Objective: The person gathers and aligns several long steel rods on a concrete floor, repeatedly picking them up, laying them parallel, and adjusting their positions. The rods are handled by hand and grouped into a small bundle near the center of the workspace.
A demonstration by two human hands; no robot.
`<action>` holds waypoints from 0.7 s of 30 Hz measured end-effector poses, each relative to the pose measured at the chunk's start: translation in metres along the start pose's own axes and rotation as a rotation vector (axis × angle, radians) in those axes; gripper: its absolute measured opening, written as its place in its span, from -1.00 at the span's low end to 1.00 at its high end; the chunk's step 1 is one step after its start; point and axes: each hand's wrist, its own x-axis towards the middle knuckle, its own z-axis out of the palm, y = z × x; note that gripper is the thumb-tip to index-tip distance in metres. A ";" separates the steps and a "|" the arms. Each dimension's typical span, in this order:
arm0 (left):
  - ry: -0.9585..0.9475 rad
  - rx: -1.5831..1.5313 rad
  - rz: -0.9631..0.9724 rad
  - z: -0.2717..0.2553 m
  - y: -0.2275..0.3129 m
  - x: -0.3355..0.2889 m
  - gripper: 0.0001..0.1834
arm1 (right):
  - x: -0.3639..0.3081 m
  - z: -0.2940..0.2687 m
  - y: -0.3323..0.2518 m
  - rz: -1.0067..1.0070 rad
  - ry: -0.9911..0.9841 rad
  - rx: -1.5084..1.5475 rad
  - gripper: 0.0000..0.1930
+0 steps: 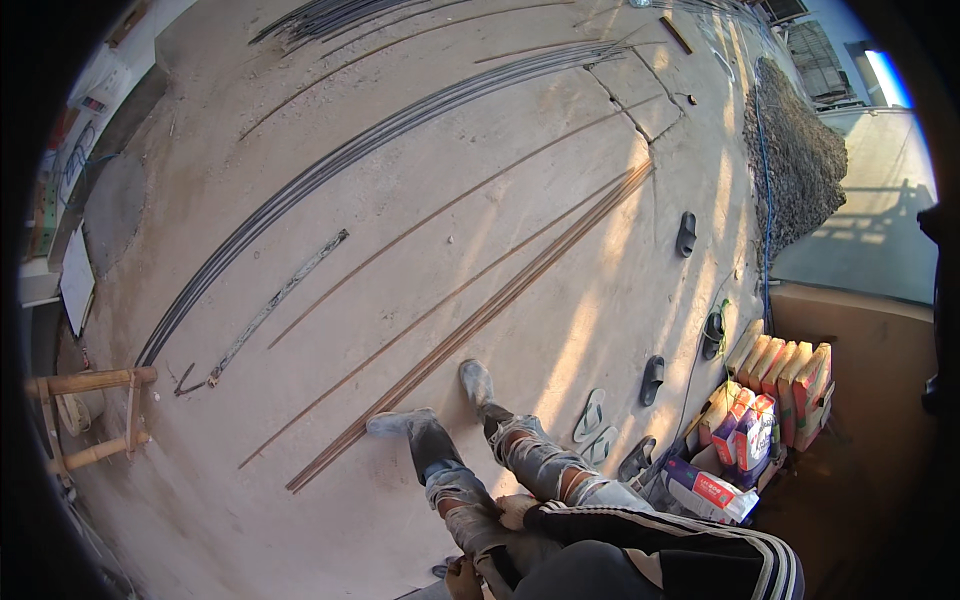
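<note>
My right hand (516,511), pale and small in the picture, lies against the inner side of my torn jeans (545,462), below a black sleeve with white stripes (690,545). Its fingers look curled; whatever they hold, if anything, is hidden. My left hand (462,579) shows only in part at the lower edge, beside the other trouser leg, its fingers hidden. Past my grey boots (405,422) a bundle of thin rusty rods (480,322) lies slantwise on the concrete floor, apart from both hands. A single rod (430,350) lies alongside it.
Dark rods (300,190) curve across the floor farther off, near a spattered strip (278,306). At right are loose sandals (652,380), stacked bags (790,375) and a gravel heap (795,160). A wooden frame (95,425) stands at left. Floor cracks (625,112) run at the back.
</note>
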 end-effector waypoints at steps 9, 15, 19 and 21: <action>-0.099 0.537 0.176 0.016 0.010 -0.033 -0.72 | -0.051 -0.034 0.009 -0.111 -0.071 -0.031 -0.52; -0.454 0.246 -0.040 -0.025 0.003 -0.057 -0.73 | -0.072 -0.047 0.007 -0.164 -0.079 -0.058 -0.55; -0.553 0.215 -0.008 -0.028 0.004 -0.055 -0.74 | -0.091 -0.048 0.004 -0.191 -0.073 -0.098 -0.57; -0.594 0.200 -0.119 -0.020 0.022 -0.044 -0.77 | -0.100 -0.046 0.003 -0.201 -0.073 -0.121 -0.58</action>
